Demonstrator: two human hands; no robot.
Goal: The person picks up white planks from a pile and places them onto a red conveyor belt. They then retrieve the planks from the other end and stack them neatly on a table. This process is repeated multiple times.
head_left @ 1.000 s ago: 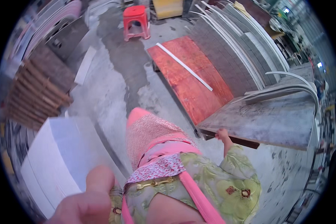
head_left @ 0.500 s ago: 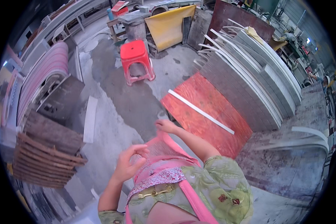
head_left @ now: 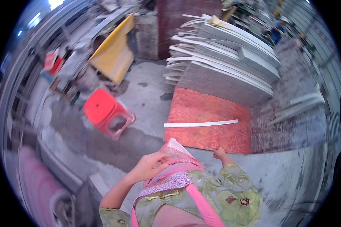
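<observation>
My left hand [head_left: 152, 165] is held in front of my pink apron [head_left: 178, 153], fingers loosely bent and thumb apart, with nothing seen in it. Out to the side, my right hand [head_left: 218, 152] hangs near the close edge of a red-orange board [head_left: 206, 109]. Its fingers are slightly curled, and no object shows in them. One narrow white strip [head_left: 201, 123] lies across that board. Behind it, a tall stack of long grey-white slabs [head_left: 223, 81] rises, some curved strips jutting from its left end.
A red plastic stool [head_left: 102, 108] stands on the wet concrete floor at left. Beyond it hangs a yellow sheet [head_left: 115, 53]. A pink-striped roll [head_left: 39, 185] is at lower left. More pale strips [head_left: 297, 106] lie at right, and a person in blue [head_left: 278, 30] is far back.
My view has turned right, so the stool and roll shift left and down. My right hand has come away from the apron's front and moved right. My left hand stays before the apron.
</observation>
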